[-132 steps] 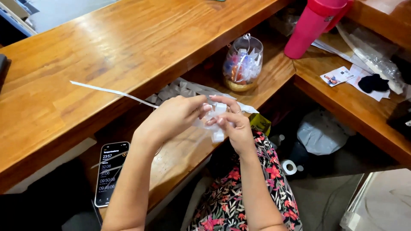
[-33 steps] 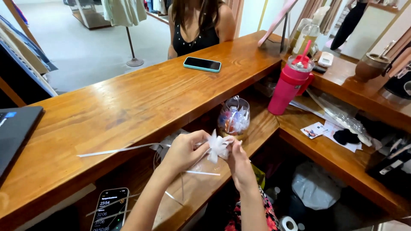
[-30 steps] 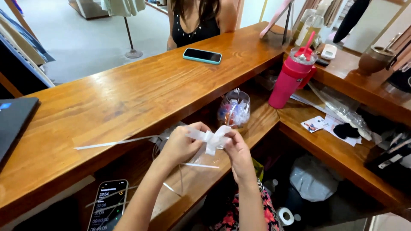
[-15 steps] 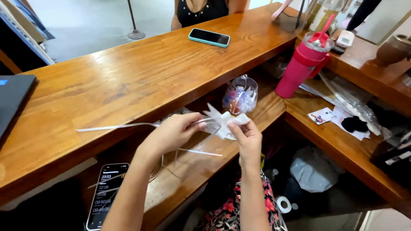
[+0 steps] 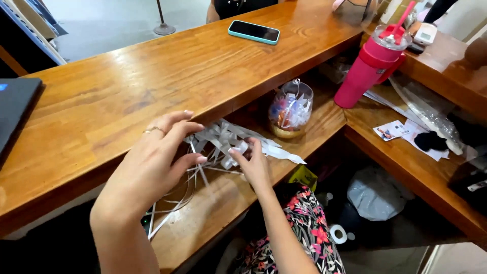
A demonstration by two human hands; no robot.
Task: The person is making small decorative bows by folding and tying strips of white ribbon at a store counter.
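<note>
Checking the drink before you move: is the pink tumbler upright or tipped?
Upright. The pink tumbler stands on its base on the lower wooden shelf, lid and straw on top.

The left hand (image 5: 152, 162) covers the near part of the ribbon bow (image 5: 228, 144), and the fingertips behind it are hidden. The top edge cuts off the person (image 5: 238, 6) across the counter. The left edge crops the laptop (image 5: 15, 109). The jar's (image 5: 290, 110) contents are blurred.

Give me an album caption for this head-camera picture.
Both hands, left hand and right hand, fluff a white ribbon bow at a wooden counter.
</note>
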